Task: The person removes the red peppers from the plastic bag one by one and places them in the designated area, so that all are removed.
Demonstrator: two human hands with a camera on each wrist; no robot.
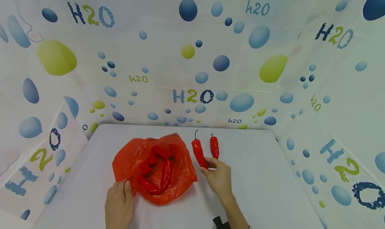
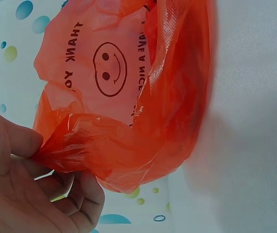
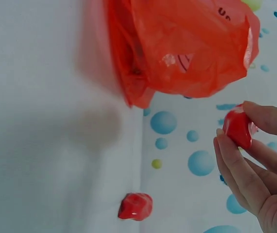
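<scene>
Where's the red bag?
In the head view, the red bag sits left of centre on the table, pinched by the left hand, beside the held pepper.

Lol, the white backdrop with blue and green spots (image 1: 165,56) has "H2O" and "h2O" all over it, beyond the far edge and both sides of the white desk (image 1: 255,175). The translucent red plastic bag (image 2: 124,111) reads "THANK YO" and "AVE A NICE", cut off, around a smiley face (image 2: 111,69).

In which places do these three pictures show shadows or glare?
Head view: faint highlights on the peppers inside the red bag; left wrist: whitish glare along the bag's folds, soft shadow on the table; right wrist: broad soft table shadows, bright glint on the held pepper.
</scene>
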